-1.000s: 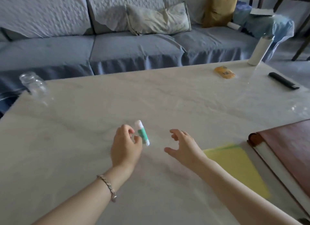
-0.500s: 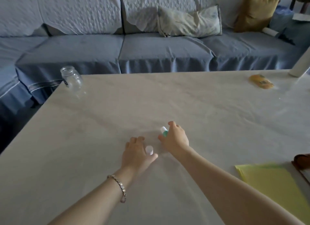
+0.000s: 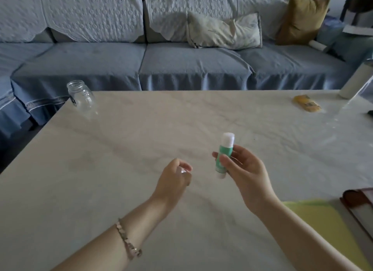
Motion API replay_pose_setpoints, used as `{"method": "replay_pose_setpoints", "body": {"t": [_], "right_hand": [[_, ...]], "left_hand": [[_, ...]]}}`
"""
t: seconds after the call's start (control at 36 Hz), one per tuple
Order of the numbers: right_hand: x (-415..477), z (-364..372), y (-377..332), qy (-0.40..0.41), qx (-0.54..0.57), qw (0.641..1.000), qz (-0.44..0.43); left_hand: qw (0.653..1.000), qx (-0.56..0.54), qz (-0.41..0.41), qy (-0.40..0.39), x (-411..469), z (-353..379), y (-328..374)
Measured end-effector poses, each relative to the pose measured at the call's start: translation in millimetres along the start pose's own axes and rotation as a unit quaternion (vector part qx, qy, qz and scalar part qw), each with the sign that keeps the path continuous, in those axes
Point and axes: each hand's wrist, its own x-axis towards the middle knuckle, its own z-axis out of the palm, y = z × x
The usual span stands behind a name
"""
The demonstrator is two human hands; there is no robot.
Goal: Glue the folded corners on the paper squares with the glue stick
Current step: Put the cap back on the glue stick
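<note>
A green and white glue stick (image 3: 223, 155) stands nearly upright above the table, white glue end up. My right hand (image 3: 245, 171) grips its lower half between thumb and fingers. To its left, my left hand (image 3: 174, 178) is curled around a small white cap (image 3: 183, 170), of which only a bit shows between the fingers. A sheet of yellow paper (image 3: 331, 232) lies at the lower right of the pale marble table (image 3: 121, 149), partly hidden by my right forearm. I see no folded corners from here.
An empty glass jar (image 3: 80, 96) stands at the table's far left corner. A yellow packet (image 3: 306, 106) and a white bottle (image 3: 358, 80) are at the far right. A brown book or folder (image 3: 361, 204) lies at the right edge. A blue sofa stands behind the table.
The glue stick passed from my left hand to my right, and its cap came off into my left hand. My right hand has since lifted the stick off the table.
</note>
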Motion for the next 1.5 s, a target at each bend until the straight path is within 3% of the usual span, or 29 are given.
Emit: {"method": "replay_pose_setpoints", "body": {"t": [0.14, 0.22, 0.36, 0.58, 0.64, 0.69, 0.75, 0.81, 0.83, 0.89, 0.97, 1.08, 1.17, 1.28, 1.42, 1.5], "right_hand": [[-26, -16, -20, 0.022, 0.108, 0.994, -0.016], [-37, -17, -22, 0.061, 0.142, 0.988, 0.004], [-51, -16, -23, 0.093, 0.178, 0.979, 0.044], [-62, -21, -22, 0.055, 0.248, 0.966, 0.039], [-60, -25, -23, 0.029, 0.265, 0.963, 0.042], [-58, -30, -24, 0.009, 0.280, 0.959, 0.046], [-58, -34, -26, -0.010, 0.292, 0.955, 0.048], [-58, -36, -27, -0.013, 0.290, 0.956, 0.035], [-58, -37, -27, -0.004, 0.286, 0.958, 0.026], [-58, -37, -26, 0.035, 0.277, 0.960, 0.017], [-59, -35, -27, 0.095, 0.264, 0.960, 0.011], [-63, -30, -28, 0.125, 0.248, 0.960, 0.018], [-65, -26, -27, 0.136, 0.259, 0.956, 0.035], [-68, -19, -27, 0.119, 0.267, 0.956, 0.043], [-71, -14, -30, 0.073, 0.273, 0.959, 0.028], [-70, -18, -25, 0.031, 0.292, 0.956, 0.025]], "left_hand": [[0.989, 0.021, 0.084, -0.121, -29, 13, 22], [0.984, 0.086, 0.125, -0.095, -38, 29, 23], [0.978, 0.069, 0.189, -0.053, -42, 43, 17], [0.973, 0.035, 0.217, -0.073, -56, 53, 12], [0.978, -0.022, 0.179, -0.108, -58, 56, 16], [0.968, -0.130, 0.077, -0.201, -60, 58, 25], [0.920, -0.231, -0.060, -0.311, -63, 58, 37], [0.884, -0.292, -0.134, -0.338, -63, 59, 44], [0.887, -0.294, -0.150, -0.324, -62, 60, 46], [0.930, -0.228, -0.119, -0.261, -60, 64, 47], [0.982, -0.106, 0.042, -0.151, -56, 66, 41], [0.971, 0.011, 0.223, -0.088, -57, 59, 33], [0.955, 0.110, 0.262, -0.083, -57, 56, 25], [0.919, 0.189, 0.345, -0.020, -55, 55, 16], [0.943, 0.106, 0.313, -0.053, -58, 49, 15], [0.968, -0.027, 0.178, -0.176, -62, 47, 25]]}}
